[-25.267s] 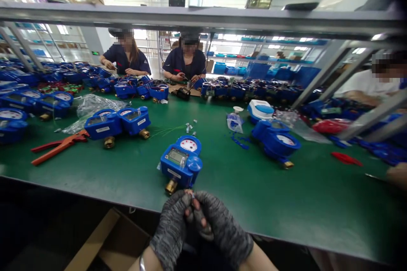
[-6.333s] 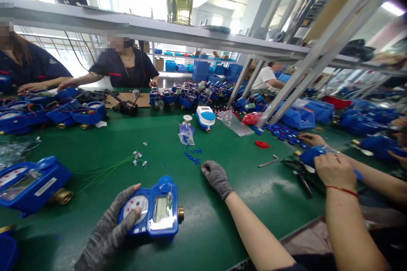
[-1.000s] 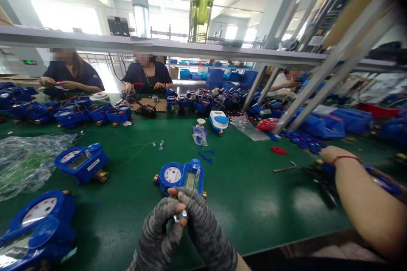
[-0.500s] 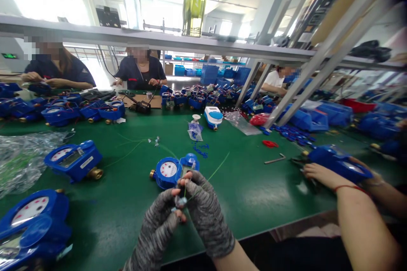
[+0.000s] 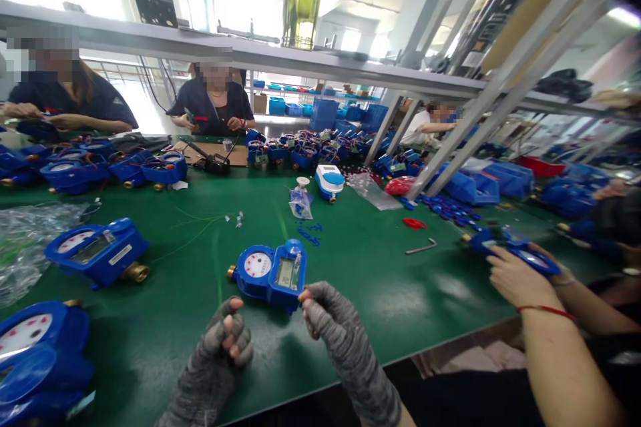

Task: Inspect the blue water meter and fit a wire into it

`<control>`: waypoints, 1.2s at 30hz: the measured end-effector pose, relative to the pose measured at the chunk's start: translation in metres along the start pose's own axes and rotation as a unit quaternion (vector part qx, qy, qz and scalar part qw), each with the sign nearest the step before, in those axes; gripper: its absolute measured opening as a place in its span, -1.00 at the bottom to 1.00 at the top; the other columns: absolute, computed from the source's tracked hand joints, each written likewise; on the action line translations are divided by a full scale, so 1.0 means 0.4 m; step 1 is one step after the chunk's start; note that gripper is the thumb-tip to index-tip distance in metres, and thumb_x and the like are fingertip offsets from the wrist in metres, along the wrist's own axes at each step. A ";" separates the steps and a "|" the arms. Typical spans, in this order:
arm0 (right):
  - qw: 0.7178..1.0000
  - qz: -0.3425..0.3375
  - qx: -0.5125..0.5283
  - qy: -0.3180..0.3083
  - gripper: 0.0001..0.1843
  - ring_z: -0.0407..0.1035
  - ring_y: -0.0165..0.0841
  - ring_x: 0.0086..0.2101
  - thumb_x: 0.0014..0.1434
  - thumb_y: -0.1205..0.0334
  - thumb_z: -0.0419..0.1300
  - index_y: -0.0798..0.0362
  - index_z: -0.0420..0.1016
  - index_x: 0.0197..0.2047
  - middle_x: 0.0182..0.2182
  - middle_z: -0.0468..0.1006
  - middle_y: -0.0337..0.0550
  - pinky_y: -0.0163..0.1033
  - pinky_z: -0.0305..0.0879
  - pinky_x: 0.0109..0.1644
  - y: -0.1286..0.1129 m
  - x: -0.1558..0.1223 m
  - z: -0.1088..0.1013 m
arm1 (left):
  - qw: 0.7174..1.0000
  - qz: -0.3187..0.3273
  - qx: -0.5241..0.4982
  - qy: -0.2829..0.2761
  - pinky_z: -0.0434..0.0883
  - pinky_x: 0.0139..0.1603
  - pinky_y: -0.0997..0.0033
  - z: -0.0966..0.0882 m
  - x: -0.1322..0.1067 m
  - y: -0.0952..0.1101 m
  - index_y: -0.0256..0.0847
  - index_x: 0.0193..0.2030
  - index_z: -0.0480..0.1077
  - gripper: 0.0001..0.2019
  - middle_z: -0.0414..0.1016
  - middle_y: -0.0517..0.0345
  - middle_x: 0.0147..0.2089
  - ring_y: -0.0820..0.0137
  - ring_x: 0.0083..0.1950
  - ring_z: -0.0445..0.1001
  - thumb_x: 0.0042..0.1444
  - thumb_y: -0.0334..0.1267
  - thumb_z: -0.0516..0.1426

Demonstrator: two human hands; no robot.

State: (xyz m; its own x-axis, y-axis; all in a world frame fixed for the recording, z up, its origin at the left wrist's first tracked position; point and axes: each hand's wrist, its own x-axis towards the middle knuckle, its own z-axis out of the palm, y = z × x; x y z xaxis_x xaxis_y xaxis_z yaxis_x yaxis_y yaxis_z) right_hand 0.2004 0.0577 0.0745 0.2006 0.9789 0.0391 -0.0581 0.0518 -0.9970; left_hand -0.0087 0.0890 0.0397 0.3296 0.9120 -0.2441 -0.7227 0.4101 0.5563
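A blue water meter with a white dial and a small display lies on the green table right in front of me. Both my hands wear grey knit gloves with bare fingertips. My left hand is left of and below the meter, with thumb and fingers pinched together; what they hold is too small to make out. My right hand is curled with its fingertips pressed together at the meter's near right corner. A thin green wire shows as a faint blur above the left hand.
Two more blue meters and a crumpled plastic bag lie to the left. A co-worker's hand holds a blue meter on the right. A hex key, small bag and white-blue meter lie further back.
My hands were pressed together on a small part in front of the meter; now they have drawn apart, the left one moving left and down. The co-worker's arm shifted.
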 end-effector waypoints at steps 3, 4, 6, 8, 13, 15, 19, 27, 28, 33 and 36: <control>0.987 0.002 -0.144 -0.075 -0.81 0.43 -0.32 -0.33 0.18 0.13 0.21 0.08 0.51 -0.31 -0.36 0.55 -0.13 -0.24 0.33 -0.21 0.004 -0.048 0.027 | 0.993 -0.023 0.095 -0.065 0.08 -0.62 0.60 0.014 -0.020 -0.037 -0.15 0.03 0.48 -0.53 0.21 0.27 -0.54 0.60 -0.61 0.07 -0.01 -0.03 0.35; 0.978 0.007 -0.185 -0.098 -0.82 0.44 -0.29 -0.29 0.18 0.14 0.20 0.08 0.52 -0.31 -0.34 0.56 -0.12 -0.21 0.34 -0.16 0.003 -0.061 0.030 | 0.988 -0.015 0.140 -0.063 0.11 -0.60 0.59 0.017 -0.026 -0.038 -0.17 -0.01 0.50 -0.57 0.27 0.22 -0.52 0.59 -0.60 0.12 0.03 -0.02 0.32; 0.960 0.028 -0.238 -0.145 -0.83 0.45 -0.27 -0.26 0.18 0.17 0.18 0.07 0.53 -0.30 -0.33 0.57 -0.11 -0.19 0.33 -0.11 0.001 -0.079 0.025 | 0.971 0.001 0.237 -0.032 0.19 -0.56 0.56 0.025 -0.040 -0.031 -0.23 -0.15 0.53 -0.65 0.36 0.14 -0.50 0.52 -0.56 0.23 0.05 -0.01 0.31; 0.955 0.055 -0.227 -0.180 -0.83 0.44 -0.29 -0.25 0.19 0.19 0.16 0.07 0.54 -0.25 -0.29 0.57 -0.12 -0.21 0.33 -0.12 0.001 -0.088 0.019 | 0.950 0.014 0.311 0.003 0.32 -0.46 0.51 0.035 -0.053 -0.023 -0.24 -0.22 0.53 -0.63 0.47 0.04 -0.41 0.42 -0.47 0.37 -0.02 0.02 0.35; 0.973 0.132 -0.115 -0.148 -0.69 0.39 -0.38 -0.43 0.24 0.03 0.09 0.10 0.50 -0.27 -0.44 0.50 -0.18 -0.29 0.31 -0.32 0.006 -0.082 0.021 | 0.942 -0.030 0.334 -0.011 0.39 -0.35 0.45 0.045 -0.049 -0.033 -0.26 -0.25 0.54 -0.64 0.50 -0.01 -0.35 0.35 -0.37 0.43 -0.02 0.01 0.36; 0.983 0.092 -0.144 -0.074 -0.72 0.36 -0.39 -0.43 0.17 0.04 0.16 0.11 0.48 -0.35 -0.48 0.46 -0.21 -0.29 0.29 -0.31 0.006 -0.072 0.010 | 0.965 0.008 0.261 0.001 0.31 -0.47 0.52 0.028 -0.028 -0.027 -0.25 -0.22 0.55 -0.65 0.43 0.08 -0.44 0.46 -0.48 0.33 -0.02 -0.03 0.36; 0.980 0.023 -0.191 0.042 -0.69 0.28 -0.40 -0.49 0.07 0.01 0.23 0.07 0.38 -0.51 -0.57 0.39 -0.25 -0.29 0.25 -0.37 -0.002 -0.058 -0.063 | 0.987 0.096 0.071 0.105 0.35 -0.50 0.56 -0.033 0.009 0.035 -0.16 -0.16 0.54 -0.54 0.41 0.18 -0.40 0.51 -0.48 0.30 -0.27 -0.20 0.48; 0.948 -0.098 -0.287 0.102 -0.77 0.34 -0.40 -0.56 0.06 0.15 0.23 0.05 0.38 -0.54 -0.60 0.45 -0.21 -0.32 0.33 -0.45 -0.040 -0.089 -0.111 | 0.955 0.177 0.036 0.233 0.57 -0.24 0.41 -0.086 -0.015 0.108 -0.16 -0.15 0.53 -0.73 0.49 0.13 -0.16 0.42 -0.30 0.45 -0.03 -0.46 0.23; 0.941 -0.112 -0.301 0.105 -0.80 0.34 -0.40 -0.57 0.06 0.18 0.23 0.05 0.39 -0.53 -0.60 0.46 -0.21 -0.32 0.34 -0.45 -0.043 -0.093 -0.101 | 0.954 0.178 0.036 0.238 0.57 -0.23 0.44 -0.083 -0.016 0.107 -0.18 -0.15 0.54 -0.73 0.49 0.13 -0.15 0.42 -0.29 0.46 -0.02 -0.47 0.20; 0.913 -0.175 -0.349 0.118 -0.83 0.34 -0.41 -0.56 0.06 0.23 0.22 0.04 0.41 -0.53 -0.60 0.47 -0.21 -0.34 0.35 -0.44 -0.044 -0.095 -0.071 | 0.952 0.165 0.027 0.257 0.54 -0.15 0.52 -0.061 -0.008 0.090 -0.22 -0.12 0.55 -0.72 0.50 0.07 -0.04 0.42 -0.20 0.48 0.03 -0.47 0.15; 0.904 -0.194 -0.363 0.117 -0.83 0.33 -0.41 -0.57 0.07 0.23 0.20 0.04 0.40 -0.53 -0.61 0.46 -0.21 -0.34 0.35 -0.43 -0.037 -0.087 -0.070 | 0.949 0.163 0.018 0.269 0.53 -0.15 0.55 -0.054 -0.001 0.079 -0.23 -0.15 0.56 -0.72 0.51 0.06 -0.03 0.44 -0.22 0.49 0.03 -0.51 0.13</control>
State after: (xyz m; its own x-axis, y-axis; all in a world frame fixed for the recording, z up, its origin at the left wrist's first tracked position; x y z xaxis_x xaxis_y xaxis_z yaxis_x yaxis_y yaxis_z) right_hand 0.2215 0.0174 0.0860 0.2753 0.8414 0.4650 0.7006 0.1556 -0.6963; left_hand -0.0449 0.1017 0.0402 -0.2734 0.8656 -0.4196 -0.7086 0.1138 0.6964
